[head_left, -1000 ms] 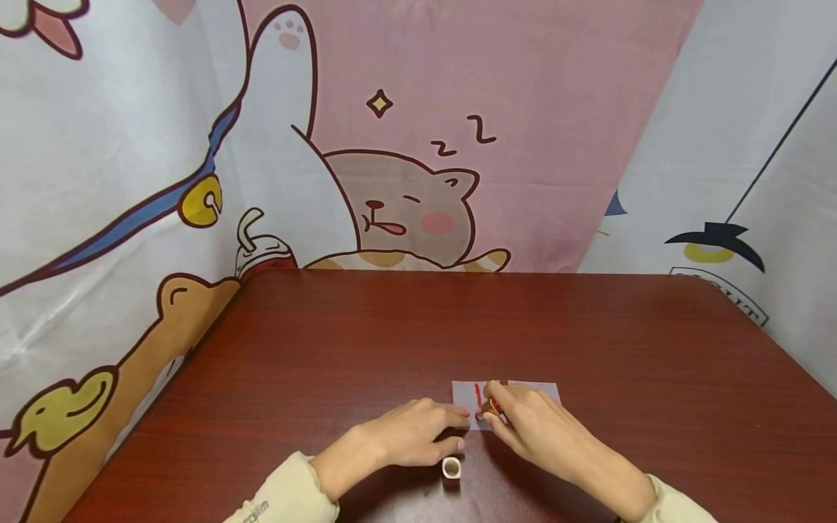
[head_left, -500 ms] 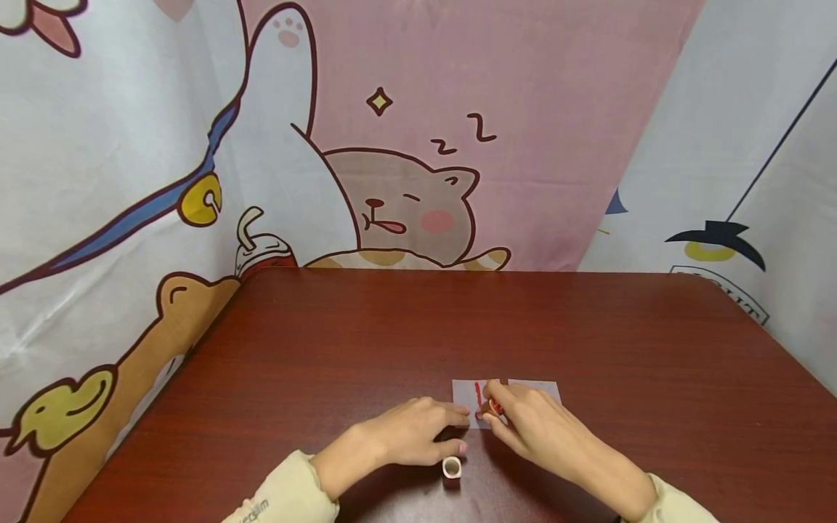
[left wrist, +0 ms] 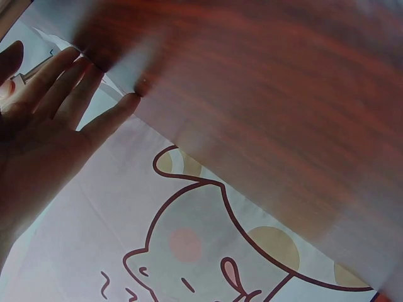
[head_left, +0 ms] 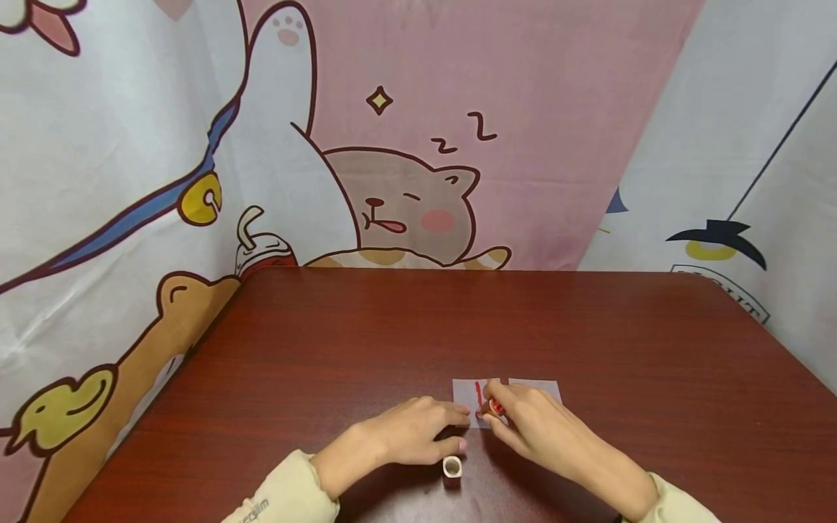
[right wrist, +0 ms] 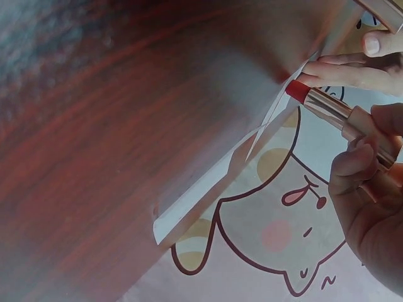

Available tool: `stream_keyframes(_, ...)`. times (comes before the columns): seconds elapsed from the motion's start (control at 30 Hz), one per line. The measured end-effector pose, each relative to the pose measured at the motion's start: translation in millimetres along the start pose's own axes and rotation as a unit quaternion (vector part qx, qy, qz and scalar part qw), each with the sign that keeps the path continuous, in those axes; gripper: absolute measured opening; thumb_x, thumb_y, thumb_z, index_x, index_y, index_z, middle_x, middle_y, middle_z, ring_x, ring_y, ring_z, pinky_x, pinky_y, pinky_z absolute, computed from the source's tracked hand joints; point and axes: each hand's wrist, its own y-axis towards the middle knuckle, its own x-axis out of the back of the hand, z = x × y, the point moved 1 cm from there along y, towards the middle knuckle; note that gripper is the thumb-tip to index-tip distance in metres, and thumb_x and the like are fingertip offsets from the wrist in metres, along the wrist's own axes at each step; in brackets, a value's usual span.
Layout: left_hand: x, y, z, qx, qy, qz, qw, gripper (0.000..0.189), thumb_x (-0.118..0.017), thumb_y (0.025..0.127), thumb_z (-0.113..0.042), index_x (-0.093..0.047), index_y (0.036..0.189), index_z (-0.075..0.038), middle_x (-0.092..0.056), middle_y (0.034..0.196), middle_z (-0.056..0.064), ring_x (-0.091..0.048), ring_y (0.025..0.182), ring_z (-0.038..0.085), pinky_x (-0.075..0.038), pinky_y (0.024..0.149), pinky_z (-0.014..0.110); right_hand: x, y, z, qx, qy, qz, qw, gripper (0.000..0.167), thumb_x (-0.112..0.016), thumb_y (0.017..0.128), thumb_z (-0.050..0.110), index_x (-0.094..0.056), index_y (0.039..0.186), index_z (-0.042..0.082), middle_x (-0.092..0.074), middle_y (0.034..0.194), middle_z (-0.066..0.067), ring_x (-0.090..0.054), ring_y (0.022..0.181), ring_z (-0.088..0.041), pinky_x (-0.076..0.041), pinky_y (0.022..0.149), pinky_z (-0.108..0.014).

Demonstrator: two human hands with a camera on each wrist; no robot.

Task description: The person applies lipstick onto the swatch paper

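Note:
My right hand (head_left: 539, 428) pinches a lipstick (right wrist: 327, 106) with a red tip and a shiny gold tube. Its tip is close to a small pale sheet of paper (head_left: 463, 392), which bears a red stroke (head_left: 478, 394). Fingertips of my left hand (head_left: 412, 432) rest on the sheet's left edge, with the fingers fairly straight in the left wrist view. Beside the left thumb stands the lipstick cap (head_left: 452, 472), its hollow end facing up. A second pale sheet (head_left: 543, 391) lies to the right, partly hidden under the right hand.
A dark red-brown wooden table (head_left: 405, 327) carries everything. Behind and to the left hangs a cloth (head_left: 543, 131) printed with cartoon animals, meeting the table's far edge.
The lipstick in my right hand tilts slightly. Both hands, the sheets and the cap stay nearly where they were.

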Motion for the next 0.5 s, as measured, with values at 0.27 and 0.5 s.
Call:
stream_keyframes(0.27,0.4,0.5,-1.0,0.002,0.0,-0.001,1.0,0.038,-0.054,0.094,-0.032,-0.061,0.124,-0.01,-0.053,0.131,-0.001,-0.05,0.118,0.013,-0.04,0.096,0.029,0.9,-0.9,-0.4,0.004,-0.005,-0.003,1.0,0.021,-0.069,0.08,0.011,-0.049,0.085,0.015,-0.04,0.064,0.016,-0.036,0.053,0.003,-0.03,0.047,-0.01)
stream_keyframes(0.5,0.5,0.4,-1.2,0.004,-0.001,0.001,1.0,0.038,-0.053,0.094,-0.032,-0.061,0.124,-0.01,-0.052,0.132,-0.001,-0.049,0.118,0.014,-0.039,0.097,0.029,0.7,-1.2,-0.9,0.01,0.01,0.001,0.9999,0.02,-0.067,0.08,0.009,-0.05,0.087,0.014,-0.05,0.07,0.016,-0.046,0.056,0.002,-0.035,0.05,-0.01)
